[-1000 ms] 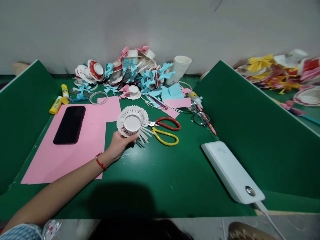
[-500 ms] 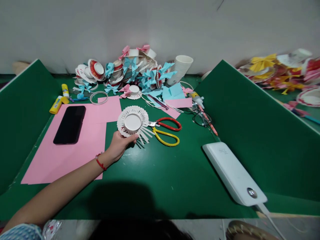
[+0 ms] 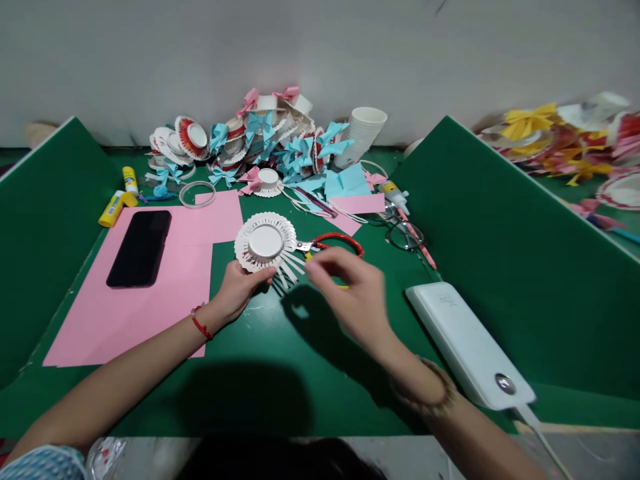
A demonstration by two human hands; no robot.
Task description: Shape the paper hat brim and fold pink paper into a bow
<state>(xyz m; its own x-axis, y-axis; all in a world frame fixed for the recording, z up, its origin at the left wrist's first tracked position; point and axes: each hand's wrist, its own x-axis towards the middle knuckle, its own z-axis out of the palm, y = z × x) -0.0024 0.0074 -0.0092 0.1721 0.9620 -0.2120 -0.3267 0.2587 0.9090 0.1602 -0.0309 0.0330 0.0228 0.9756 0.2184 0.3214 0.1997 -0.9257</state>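
Left grip (image 3: 238,290) pinches the fringed paper piece (image 3: 266,241); right hand (image 3: 361,292) has just arrived beside its strips (image 3: 289,269), so both attend it; right hold unclear.

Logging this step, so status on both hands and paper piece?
Left hand holding white paper piece by near edge. Right hand close beside it, grip unclear. Scissors alongside, partly hidden by right hand.

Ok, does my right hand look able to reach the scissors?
Probably yes: the right hand is close to the scissors, and the far edge of the red loop shows beyond it. The fringed paper piece in the left hand seems to overlap only the blade end.
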